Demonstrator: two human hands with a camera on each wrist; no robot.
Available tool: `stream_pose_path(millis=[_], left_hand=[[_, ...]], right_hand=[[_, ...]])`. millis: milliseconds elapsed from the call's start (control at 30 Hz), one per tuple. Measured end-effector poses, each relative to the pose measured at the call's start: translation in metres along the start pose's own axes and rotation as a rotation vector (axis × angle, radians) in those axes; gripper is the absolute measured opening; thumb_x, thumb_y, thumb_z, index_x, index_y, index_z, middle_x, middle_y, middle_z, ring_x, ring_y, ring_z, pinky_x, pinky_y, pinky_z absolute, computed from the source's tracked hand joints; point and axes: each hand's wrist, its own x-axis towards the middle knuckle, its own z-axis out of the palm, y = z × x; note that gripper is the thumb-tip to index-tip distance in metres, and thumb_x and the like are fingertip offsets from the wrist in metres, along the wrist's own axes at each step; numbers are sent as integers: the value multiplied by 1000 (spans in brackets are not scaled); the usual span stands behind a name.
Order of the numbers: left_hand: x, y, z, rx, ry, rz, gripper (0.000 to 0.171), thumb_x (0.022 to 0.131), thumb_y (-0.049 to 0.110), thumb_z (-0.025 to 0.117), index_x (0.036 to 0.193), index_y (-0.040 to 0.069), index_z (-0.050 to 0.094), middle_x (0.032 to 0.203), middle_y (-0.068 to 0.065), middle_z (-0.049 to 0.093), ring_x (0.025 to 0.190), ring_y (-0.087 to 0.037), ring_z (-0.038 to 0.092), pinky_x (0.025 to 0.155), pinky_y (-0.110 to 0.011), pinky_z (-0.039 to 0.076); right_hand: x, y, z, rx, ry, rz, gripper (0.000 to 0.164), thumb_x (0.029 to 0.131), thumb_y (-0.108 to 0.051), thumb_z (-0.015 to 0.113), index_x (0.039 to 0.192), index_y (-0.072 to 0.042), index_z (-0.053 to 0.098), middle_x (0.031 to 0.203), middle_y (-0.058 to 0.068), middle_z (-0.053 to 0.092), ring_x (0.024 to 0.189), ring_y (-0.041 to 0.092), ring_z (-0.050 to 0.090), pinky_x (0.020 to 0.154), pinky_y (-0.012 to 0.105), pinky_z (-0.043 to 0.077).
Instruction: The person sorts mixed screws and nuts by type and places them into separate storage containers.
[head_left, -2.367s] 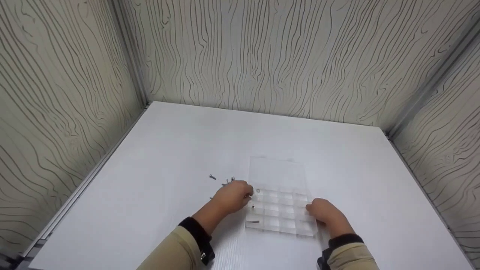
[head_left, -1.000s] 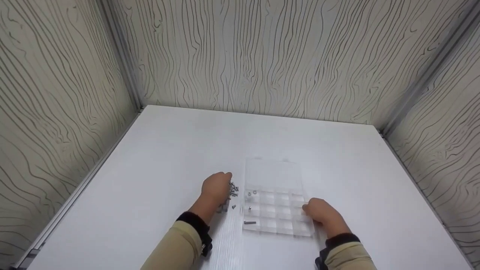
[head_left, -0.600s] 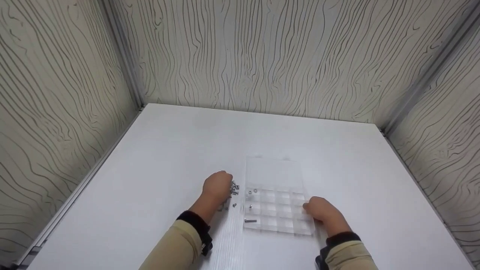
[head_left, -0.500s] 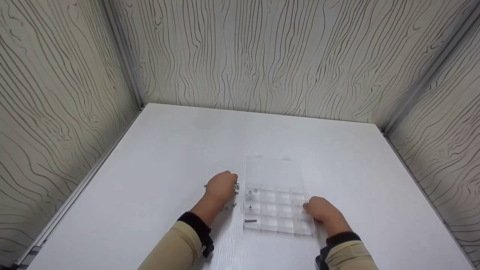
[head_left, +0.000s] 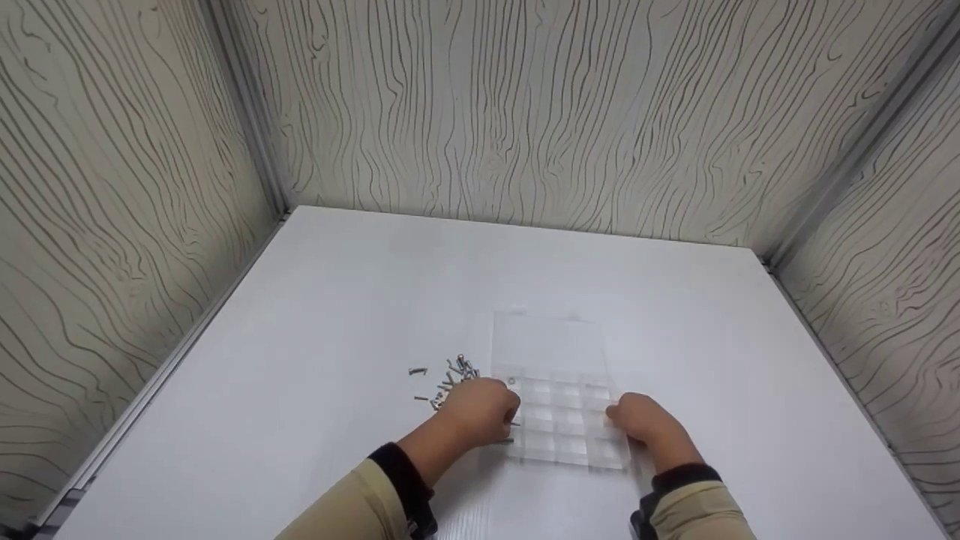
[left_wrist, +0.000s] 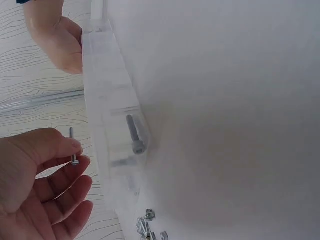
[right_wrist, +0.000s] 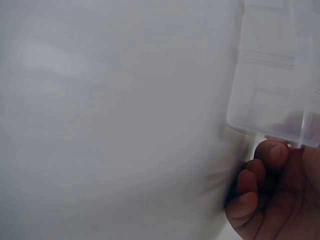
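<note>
A clear plastic compartment box (head_left: 570,450) lies on the table with its lid folded open away from me. My left hand (head_left: 478,411) is over the box's left column, pinching a small screw (left_wrist: 71,133) between thumb and forefinger, head down in the left wrist view. The hand hides part of that column from the head camera. A longer bolt (left_wrist: 133,131) lies in the near left compartment, and a small ring-shaped washer or nut (head_left: 511,381) in the far row. My right hand (head_left: 654,425) grips the box's right edge, fingers (right_wrist: 246,200) curled at its wall.
Left of the box, partly behind my left hand, is a loose heap of screws (head_left: 465,367). A separate screw (head_left: 418,370) lies farther left. The white table (head_left: 360,300) is bounded by wood-patterned panels (head_left: 495,112) at the back and sides.
My left hand has gone from the screw heap rightward to above the box, carrying a small screw, uncovering more of the heap. The right hand and box stay in place.
</note>
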Motion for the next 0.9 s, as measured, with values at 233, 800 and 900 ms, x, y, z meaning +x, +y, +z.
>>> stream_pose_path(millis=[233,800,900], left_hand=[[-2,4,9,105,-22,0,13,86,28,80,76,21,75,69,9,71,61,-10,58,60,-26,51],[7,-32,2,-196,111,-158,12,97,12,65,91,10,75,83,-3,70,72,-16,60,68,-32,56],[10,-47,2,-188,114,-290,8,97,10,67,100,9,74,90,-5,70,82,-19,66,76,-34,61]], right_hand=[[0,1,-2,8,2,-10,27,102,-15,48,85,2,61,70,5,46,64,19,46,62,28,40],[-2,0,0,66,-25,33,26,102,-15,47,90,4,60,69,3,44,60,16,42,56,25,37],[-2,0,1,66,-24,34,27,103,-15,47,92,5,61,70,4,44,61,16,43,57,26,38]])
